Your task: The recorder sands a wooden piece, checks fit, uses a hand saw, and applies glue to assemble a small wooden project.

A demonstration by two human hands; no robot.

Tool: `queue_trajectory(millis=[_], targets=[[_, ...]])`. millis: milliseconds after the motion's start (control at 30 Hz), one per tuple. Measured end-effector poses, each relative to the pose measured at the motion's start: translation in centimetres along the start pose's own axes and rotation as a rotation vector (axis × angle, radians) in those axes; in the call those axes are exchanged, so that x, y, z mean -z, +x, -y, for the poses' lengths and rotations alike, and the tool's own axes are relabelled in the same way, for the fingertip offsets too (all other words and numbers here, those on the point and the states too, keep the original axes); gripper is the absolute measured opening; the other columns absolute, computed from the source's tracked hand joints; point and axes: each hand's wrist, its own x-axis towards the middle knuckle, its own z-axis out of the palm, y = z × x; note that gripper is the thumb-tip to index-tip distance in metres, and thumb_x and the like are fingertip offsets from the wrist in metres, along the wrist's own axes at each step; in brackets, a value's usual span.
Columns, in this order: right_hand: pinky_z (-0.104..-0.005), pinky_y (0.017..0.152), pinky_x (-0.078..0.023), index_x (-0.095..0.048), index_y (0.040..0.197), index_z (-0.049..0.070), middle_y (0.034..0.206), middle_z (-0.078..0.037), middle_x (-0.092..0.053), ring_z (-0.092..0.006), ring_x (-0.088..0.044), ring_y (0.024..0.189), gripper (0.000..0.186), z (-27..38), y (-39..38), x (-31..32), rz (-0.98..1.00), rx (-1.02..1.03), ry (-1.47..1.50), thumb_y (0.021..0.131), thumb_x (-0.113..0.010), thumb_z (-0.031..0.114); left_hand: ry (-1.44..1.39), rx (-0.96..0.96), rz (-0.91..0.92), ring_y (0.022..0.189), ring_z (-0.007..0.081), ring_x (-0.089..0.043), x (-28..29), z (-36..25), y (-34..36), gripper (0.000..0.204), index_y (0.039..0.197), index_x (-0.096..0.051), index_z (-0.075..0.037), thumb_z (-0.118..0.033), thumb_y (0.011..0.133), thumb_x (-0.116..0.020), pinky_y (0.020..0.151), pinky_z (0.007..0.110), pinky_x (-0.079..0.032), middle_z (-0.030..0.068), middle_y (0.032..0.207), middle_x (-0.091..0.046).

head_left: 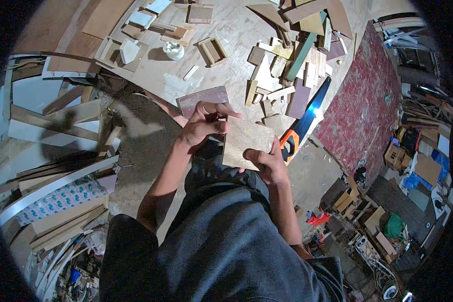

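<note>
Between my two hands is a flat, light-brown wooden board (246, 143), roughly square, held up in front of my body near the table's edge. My left hand (206, 123) grips its upper left edge, with the fingers curled. On the lower right side, my right hand (268, 162) clasps the board with the thumb lying across its face; the other fingers are mostly hidden behind it. A mauve panel (189, 102) lies at the table edge just beyond my left hand. To the right of my right hand rests a handsaw (290, 141) with an orange and black handle.
On the pale worktable (151, 75) a heap of wood offcuts (282, 65) lies at the right. A small open wooden box (213, 51) and a white tub (173, 50) stand farther back. Stacked boards (60, 121) fill the left side; assorted clutter (377, 226) covers the right floor.
</note>
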Motion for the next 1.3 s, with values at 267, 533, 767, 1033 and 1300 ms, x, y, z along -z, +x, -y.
queue_trajectory(millis=[267, 533, 767, 1033, 1300], targets=[[-0.0351, 0.047, -0.057, -0.04, 0.131, -0.003, 0.094, -0.022, -0.064, -0.0315, -0.067, 0.064, 0.066, -0.5, -1.9, 3.9, 0.03, -0.263, 0.203, 0.071, -0.06, 0.014, 0.208, -0.091, -0.093, 0.073, 0.0088, -0.053, -4.0, 0.0, 0.1, 0.018, 0.075, -0.064, -0.003, -0.015, 0.086, -0.07, 0.087, 0.032, -0.048, 0.0007, 0.072, -0.058], [-0.0266, 0.041, -0.051, -0.061, 0.104, -0.003, 0.072, -0.011, -0.065, -0.0192, -0.063, 0.051, 0.037, -5.0, -3.2, 8.1, 0.461, -0.512, 1.097, 0.083, -0.056, 0.027, 0.61, -0.168, -0.02, 0.08, 0.0065, -0.057, -11.0, 1.2, 0.0, 0.026, 0.088, -0.065, -0.004, -0.029, 0.094, -0.064, 0.074, 0.025, -0.047, 0.0023, 0.086, -0.064], [-0.0371, 0.06, -0.057, -0.046, 0.128, -0.008, 0.093, -0.03, -0.065, -0.0328, -0.069, 0.073, 0.07, -4.0, -5.7, 12.0, 0.554, -0.355, 0.299, 0.096, -0.029, 0.052, 0.674, -0.051, -0.447, 0.067, 0.0037, -0.055, -16.0, 4.3, -0.7, 0.025, 0.088, -0.064, -0.001, -0.025, 0.091, -0.069, 0.061, 0.022, -0.045, -0.0018, 0.074, -0.061], [-0.0274, 0.064, -0.052, -0.066, 0.104, -0.002, 0.085, -0.005, -0.066, -0.0112, -0.061, 0.073, 0.026, 0.7, -7.2, 16.0, 0.188, 0.228, -0.311, 0.091, -0.067, 0.02, 0.544, 0.026, -0.53, 0.076, 0.0078, -0.061, -18.8, 7.0, -2.4, 0.032, 0.108, -0.062, 0.003, -0.014, 0.084, -0.075, 0.062, 0.022, -0.052, 0.0055, 0.089, -0.066], [-0.0262, 0.064, -0.051, -0.066, 0.102, -0.003, 0.083, -0.003, -0.066, -0.0081, -0.059, 0.069, 0.021, 1.8, -8.1, 16.8, 0.106, 0.235, -0.276, 0.089, -0.067, 0.013, 0.661, -0.198, -0.555, 0.078, 0.0128, -0.066, -20.4, 9.7, -3.1, 0.051, 0.118, -0.048, 0.005, -0.001, 0.078, -0.078, 0.061, 0.024, -0.056, 0.0145, 0.095, -0.066]])
